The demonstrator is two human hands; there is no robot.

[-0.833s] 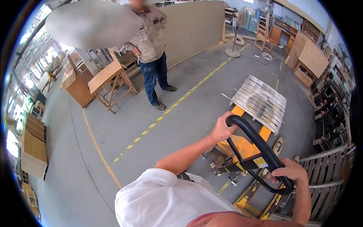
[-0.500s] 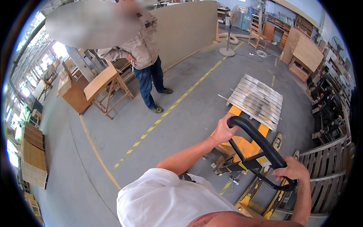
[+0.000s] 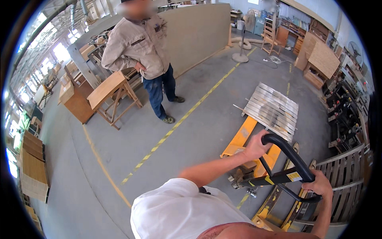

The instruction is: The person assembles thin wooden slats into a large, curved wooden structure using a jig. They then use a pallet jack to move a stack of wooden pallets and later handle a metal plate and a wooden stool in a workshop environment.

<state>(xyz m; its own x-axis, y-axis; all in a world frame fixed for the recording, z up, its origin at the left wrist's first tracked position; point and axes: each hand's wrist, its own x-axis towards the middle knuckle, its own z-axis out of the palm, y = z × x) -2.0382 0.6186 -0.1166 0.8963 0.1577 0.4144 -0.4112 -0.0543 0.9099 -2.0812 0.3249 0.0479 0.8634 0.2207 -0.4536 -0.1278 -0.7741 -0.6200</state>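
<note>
Both my hands are on the black loop handle (image 3: 292, 158) of a yellow pallet jack (image 3: 243, 133). My left hand (image 3: 256, 146) is wrapped round the far left corner of the loop. Round its near right side, my right hand (image 3: 319, 184) is closed. The handle leans towards me at the right. The jack's orange-yellow forks run away from me, their far ends under a worn slatted wooden pallet (image 3: 271, 109). Its wheel and base, low at the handle's foot, are partly hidden by the handle and my arm.
A person (image 3: 147, 59) stands at the left beside a small wooden stand (image 3: 106, 88). Another yellow pallet jack (image 3: 274, 203) lies close at my right, beside a slatted wooden rack (image 3: 342, 179). A floor fan (image 3: 240, 57) stands far off. Black-and-yellow tape (image 3: 179, 122) crosses the grey floor.
The handle and both my hands have shifted right in view, and more of the yellow forks shows. The person at the left stays in place.
</note>
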